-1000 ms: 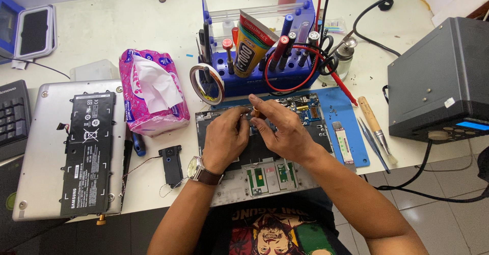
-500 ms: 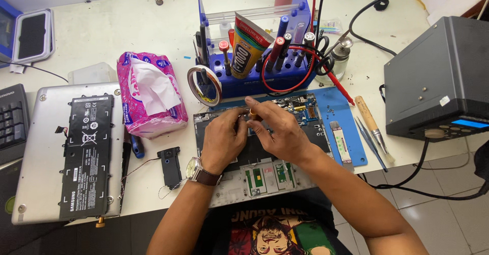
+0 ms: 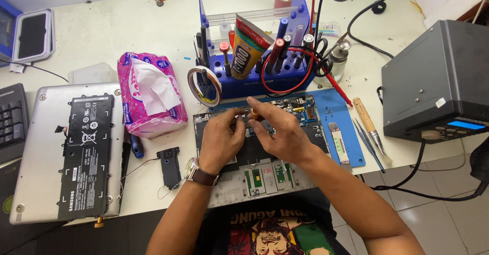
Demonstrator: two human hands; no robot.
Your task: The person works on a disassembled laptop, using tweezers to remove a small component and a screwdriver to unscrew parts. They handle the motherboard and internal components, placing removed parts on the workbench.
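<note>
Nearest to the camera, at the table edge, lies the opened grey laptop base (image 3: 265,176), its cover off, green boards and dark inner parts bare, so the opening work looks already done. Both hands are on its upper part. The left hand (image 3: 220,139), with a brown-strap wristwatch (image 3: 196,171), is curled, its fingertips pressed down beside the right ones; if it holds something I cannot tell. The right hand (image 3: 277,128) pinches a small orange-tipped tool (image 3: 253,111) over the board, so I judge that the work inside is still not finished.

To the left, well apart, rest a small black speaker part (image 3: 169,166) on thin wires and the silver laptop shell with a flat black battery (image 3: 86,153). Further back stands the blue plastic tool rack (image 3: 260,76).

Against half a second ago, both hands stay at the same place; the grip hardly changed.
</note>
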